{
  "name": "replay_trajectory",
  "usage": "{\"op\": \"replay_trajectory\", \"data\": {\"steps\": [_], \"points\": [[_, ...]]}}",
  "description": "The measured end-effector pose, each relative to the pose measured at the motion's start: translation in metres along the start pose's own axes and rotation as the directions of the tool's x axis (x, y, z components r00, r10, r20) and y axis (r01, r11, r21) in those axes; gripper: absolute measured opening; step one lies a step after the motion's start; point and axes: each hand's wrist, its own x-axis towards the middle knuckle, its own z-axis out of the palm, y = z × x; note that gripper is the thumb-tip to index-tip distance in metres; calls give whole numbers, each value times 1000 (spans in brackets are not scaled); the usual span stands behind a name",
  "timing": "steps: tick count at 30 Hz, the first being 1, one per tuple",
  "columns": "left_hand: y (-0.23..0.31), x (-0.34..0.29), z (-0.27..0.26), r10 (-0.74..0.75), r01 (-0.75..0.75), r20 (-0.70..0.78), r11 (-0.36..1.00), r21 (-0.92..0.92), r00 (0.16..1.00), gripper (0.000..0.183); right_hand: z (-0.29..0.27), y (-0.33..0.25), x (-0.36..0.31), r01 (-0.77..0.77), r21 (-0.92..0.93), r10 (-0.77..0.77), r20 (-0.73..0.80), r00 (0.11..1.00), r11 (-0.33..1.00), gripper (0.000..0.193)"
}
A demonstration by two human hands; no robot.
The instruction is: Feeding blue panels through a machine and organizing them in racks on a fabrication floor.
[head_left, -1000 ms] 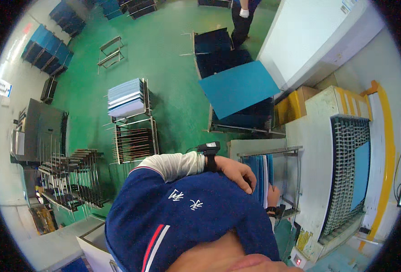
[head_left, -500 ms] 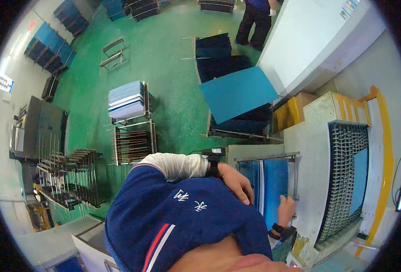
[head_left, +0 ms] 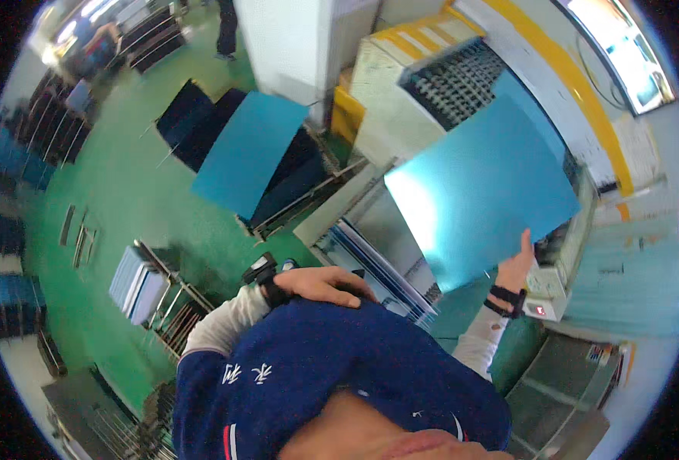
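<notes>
Right hand (head_left: 514,261) pinches blue sheet (head_left: 487,188), spread ahead-left of it. Likely light, stiffish, slick; hold by edges. Left hand (head_left: 326,285): fingertips blurred, can't tell.

Around you the green floor (head_left: 128,207) bore metal racks (head_left: 309,201); a teal sheet (head_left: 249,149) lay across one's dark panels (head_left: 297,165). To your front right, a blue panel (head_left: 537,121) rested on the roller bed (head_left: 454,84).

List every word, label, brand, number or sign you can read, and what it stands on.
Shirt: two white characters, which I won't copy out.
Red display: too small to read.
Sheet in the right hand: no writing visible.
Any other small marks are too blurred to read.
</notes>
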Motion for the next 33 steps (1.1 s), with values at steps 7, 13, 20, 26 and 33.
{"op": "replay_trajectory", "data": {"steps": [7,13,20,26,33], "points": [[17,21,-7,-34,35,-18,998,58,999,56,-38,51,80,-124,482,140,2,990,867,24],[23,34,-11,-93,95,-72,995,28,993,55,-24,68,113,-111,470,102,44,994,875,24],[13,44,-20,-116,119,-76,992,32,990,58,-8,75,108,-444,235,418,153,895,865,37],[14,49,-23,-134,133,-100,991,-21,986,59,3,81,105,-440,320,416,146,898,839,38],[18,53,-22,-145,144,-118,989,-15,982,58,30,79,93,-445,227,386,262,885,866,35]]}}
